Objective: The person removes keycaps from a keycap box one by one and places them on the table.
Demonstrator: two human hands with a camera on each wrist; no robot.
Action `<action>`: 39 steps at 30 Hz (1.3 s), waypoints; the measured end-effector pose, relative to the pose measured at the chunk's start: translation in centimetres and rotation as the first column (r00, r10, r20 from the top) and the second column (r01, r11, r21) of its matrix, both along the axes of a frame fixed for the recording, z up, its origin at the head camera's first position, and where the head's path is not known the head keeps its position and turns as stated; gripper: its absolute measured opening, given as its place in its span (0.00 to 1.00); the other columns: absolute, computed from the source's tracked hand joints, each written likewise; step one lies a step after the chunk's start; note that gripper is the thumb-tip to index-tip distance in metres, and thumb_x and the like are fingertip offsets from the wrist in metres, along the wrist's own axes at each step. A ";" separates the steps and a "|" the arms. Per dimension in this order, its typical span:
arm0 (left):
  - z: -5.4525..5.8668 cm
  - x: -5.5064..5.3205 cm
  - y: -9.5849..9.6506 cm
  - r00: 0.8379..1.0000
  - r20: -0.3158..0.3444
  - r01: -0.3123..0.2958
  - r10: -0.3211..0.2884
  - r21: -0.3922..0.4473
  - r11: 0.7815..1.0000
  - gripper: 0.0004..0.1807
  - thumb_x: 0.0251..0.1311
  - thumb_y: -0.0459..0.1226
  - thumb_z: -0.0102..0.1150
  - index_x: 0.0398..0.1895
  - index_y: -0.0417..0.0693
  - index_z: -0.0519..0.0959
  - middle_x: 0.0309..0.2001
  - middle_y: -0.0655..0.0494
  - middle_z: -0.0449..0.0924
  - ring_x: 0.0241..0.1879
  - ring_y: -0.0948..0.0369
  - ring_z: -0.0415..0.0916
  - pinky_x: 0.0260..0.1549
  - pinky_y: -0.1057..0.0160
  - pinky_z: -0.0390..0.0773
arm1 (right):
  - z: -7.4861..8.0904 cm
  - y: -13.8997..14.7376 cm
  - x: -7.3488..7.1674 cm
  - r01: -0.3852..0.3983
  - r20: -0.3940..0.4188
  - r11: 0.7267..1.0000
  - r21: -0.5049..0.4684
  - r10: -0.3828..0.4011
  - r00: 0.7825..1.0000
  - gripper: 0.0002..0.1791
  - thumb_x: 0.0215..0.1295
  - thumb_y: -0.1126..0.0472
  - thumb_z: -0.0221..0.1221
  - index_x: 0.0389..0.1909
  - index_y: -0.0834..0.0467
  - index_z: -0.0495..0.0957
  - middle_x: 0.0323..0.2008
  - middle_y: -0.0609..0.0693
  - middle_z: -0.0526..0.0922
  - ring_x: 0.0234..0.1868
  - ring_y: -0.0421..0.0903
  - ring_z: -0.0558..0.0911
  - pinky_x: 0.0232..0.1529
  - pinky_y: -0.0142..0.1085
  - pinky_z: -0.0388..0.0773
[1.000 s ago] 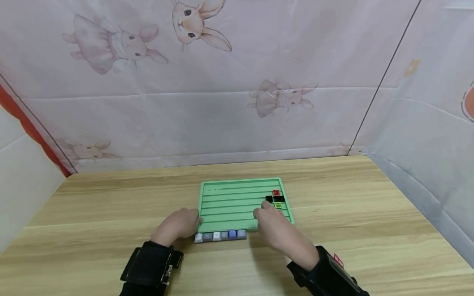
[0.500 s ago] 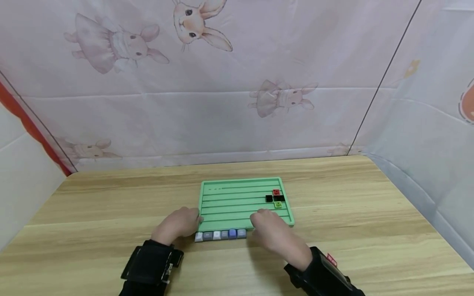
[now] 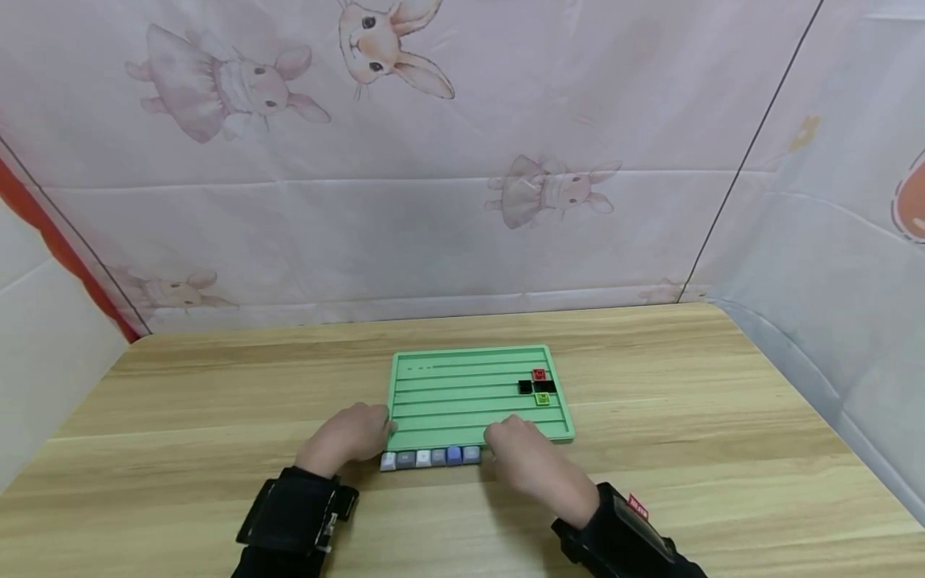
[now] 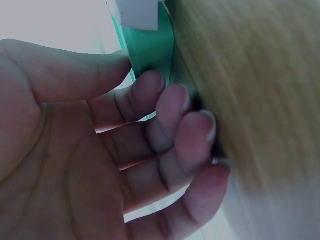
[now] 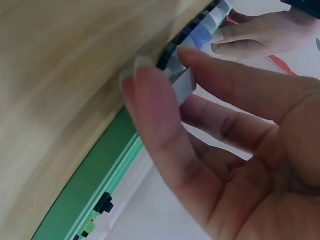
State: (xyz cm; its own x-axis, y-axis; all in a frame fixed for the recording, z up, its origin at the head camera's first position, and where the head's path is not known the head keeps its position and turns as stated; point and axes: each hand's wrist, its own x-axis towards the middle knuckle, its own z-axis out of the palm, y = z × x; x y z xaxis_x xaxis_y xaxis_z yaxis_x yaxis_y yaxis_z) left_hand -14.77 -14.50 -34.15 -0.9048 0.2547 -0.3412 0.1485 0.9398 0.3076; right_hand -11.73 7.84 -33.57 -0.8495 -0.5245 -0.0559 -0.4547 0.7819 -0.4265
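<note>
From where I stood, the person had both hands at a green ridged board (image 3: 448,405) lying on the wood-grain counter (image 3: 217,433). The left hand (image 3: 348,437) steadied it near the front left corner, thumb and a finger pinching the edge, the other fingers loosely curled.

The right hand (image 3: 535,466) was down by the front edge, right of the middle, its fingers drawn narrow on a small pale grey keycap (image 5: 185,86). That piece sat at the right end of a row of keycaps (image 3: 429,458) running along the board's near side, just beside the row's last grey one. The row was mostly whites and greys, with one blue-violet keycap (image 3: 454,456) among them.

On the board's right part a red piece (image 3: 538,375) lay farthest back. Nearer came a square black piece (image 3: 525,387) and, to its right, a wider black piece (image 3: 544,387); a yellow-green piece (image 3: 542,399) lay just in front of the wider one. Behind the counter hung a pale rabbit-print cloth (image 3: 397,233).
</note>
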 end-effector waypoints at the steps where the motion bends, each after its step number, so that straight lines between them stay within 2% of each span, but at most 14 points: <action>1: 0.0 0.0 0.0 1.000 0.001 0.000 0.000 0.002 1.000 0.13 0.65 0.36 0.43 0.23 0.43 0.69 0.16 0.54 0.60 0.17 0.59 0.61 0.19 0.63 0.61 | -0.1 0.0 0.0 -0.003 0.000 1.000 0.003 0.003 1.000 0.09 0.47 0.78 0.54 0.18 0.62 0.74 0.13 0.46 0.68 0.14 0.38 0.63 0.14 0.27 0.60; 5: 0.0 0.0 0.0 1.000 0.003 -0.001 0.001 0.005 1.000 0.13 0.65 0.36 0.43 0.22 0.43 0.69 0.16 0.54 0.60 0.17 0.59 0.61 0.19 0.63 0.61 | -0.3 0.1 -0.2 -0.019 -0.007 1.000 0.011 0.019 1.000 0.11 0.46 0.78 0.54 0.15 0.60 0.71 0.12 0.46 0.66 0.13 0.38 0.61 0.14 0.27 0.58; 9: 0.0 0.0 -0.1 1.000 0.006 -0.004 0.004 -0.001 1.000 0.12 0.65 0.36 0.43 0.23 0.43 0.69 0.17 0.54 0.61 0.18 0.58 0.62 0.19 0.62 0.62 | -0.4 0.1 -0.2 -0.025 -0.005 0.999 0.021 0.025 1.000 0.09 0.44 0.78 0.56 0.18 0.61 0.74 0.14 0.46 0.68 0.14 0.38 0.63 0.14 0.27 0.60; 13: 0.0 -0.1 0.0 1.000 0.006 -0.004 0.005 -0.007 1.000 0.12 0.65 0.36 0.43 0.24 0.42 0.70 0.17 0.53 0.61 0.18 0.58 0.62 0.20 0.62 0.63 | -0.2 0.2 -0.3 -0.013 0.015 0.999 0.034 0.012 1.000 0.04 0.47 0.69 0.63 0.22 0.61 0.76 0.14 0.45 0.69 0.15 0.38 0.64 0.15 0.28 0.63; 17: -0.1 -0.1 0.0 1.000 0.005 -0.003 0.003 -0.010 1.000 0.12 0.65 0.36 0.43 0.23 0.42 0.69 0.17 0.53 0.61 0.18 0.58 0.62 0.20 0.62 0.63 | 0.3 0.6 -0.5 0.018 0.028 0.999 0.031 -0.018 0.999 0.12 0.49 0.61 0.64 0.17 0.58 0.71 0.12 0.44 0.65 0.14 0.38 0.63 0.16 0.29 0.60; 21: -0.2 -0.2 0.0 1.000 0.007 -0.005 0.005 -0.012 1.000 0.12 0.65 0.36 0.43 0.23 0.42 0.69 0.16 0.53 0.61 0.18 0.58 0.62 0.20 0.62 0.63 | 0.8 1.1 -0.7 0.021 0.036 1.000 0.021 -0.022 0.999 0.16 0.51 0.62 0.63 0.12 0.56 0.66 0.11 0.43 0.62 0.13 0.38 0.61 0.16 0.29 0.57; 28: -0.2 -0.2 -0.1 1.000 0.005 -0.009 0.009 -0.018 1.000 0.12 0.65 0.36 0.43 0.24 0.42 0.70 0.17 0.53 0.61 0.18 0.58 0.63 0.19 0.62 0.63 | 1.3 1.2 -0.5 -0.040 0.085 0.995 0.093 0.032 0.996 0.10 0.45 0.70 0.63 0.18 0.56 0.71 0.15 0.44 0.67 0.18 0.39 0.62 0.20 0.31 0.61; 33: -0.2 -0.1 -0.1 1.000 0.001 -0.007 0.007 -0.015 1.000 0.12 0.65 0.36 0.43 0.23 0.42 0.69 0.16 0.53 0.61 0.18 0.58 0.62 0.19 0.62 0.63 | 0.7 1.0 -0.4 -0.059 0.056 0.994 0.090 0.054 0.997 0.11 0.47 0.74 0.58 0.17 0.56 0.70 0.14 0.43 0.64 0.17 0.39 0.61 0.18 0.30 0.58; 36: -0.2 -0.1 -0.1 1.000 -0.001 -0.005 0.005 -0.015 1.000 0.12 0.65 0.36 0.43 0.23 0.42 0.69 0.16 0.53 0.61 0.18 0.58 0.62 0.19 0.62 0.63 | 0.4 0.9 -0.4 -0.039 0.037 0.996 0.078 0.036 0.999 0.12 0.46 0.77 0.54 0.17 0.57 0.72 0.14 0.44 0.65 0.16 0.39 0.62 0.17 0.29 0.57; 39: -0.2 -0.1 -0.1 1.000 -0.001 -0.005 0.005 -0.015 1.000 0.12 0.65 0.36 0.43 0.23 0.42 0.69 0.16 0.53 0.61 0.18 0.58 0.63 0.20 0.62 0.64 | 0.1 0.8 -0.5 -0.024 0.020 0.996 0.083 0.022 1.000 0.10 0.46 0.78 0.54 0.22 0.59 0.75 0.16 0.46 0.70 0.17 0.40 0.64 0.17 0.30 0.60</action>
State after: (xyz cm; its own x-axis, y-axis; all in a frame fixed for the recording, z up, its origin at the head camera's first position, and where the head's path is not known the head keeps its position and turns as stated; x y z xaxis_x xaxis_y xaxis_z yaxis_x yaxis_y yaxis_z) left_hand -14.90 -14.58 -34.37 -0.9064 0.2452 -0.3439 0.1443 0.9450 0.2936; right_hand -12.26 8.67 -33.49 -0.8355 -0.5371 -0.1161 -0.4656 0.8042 -0.3695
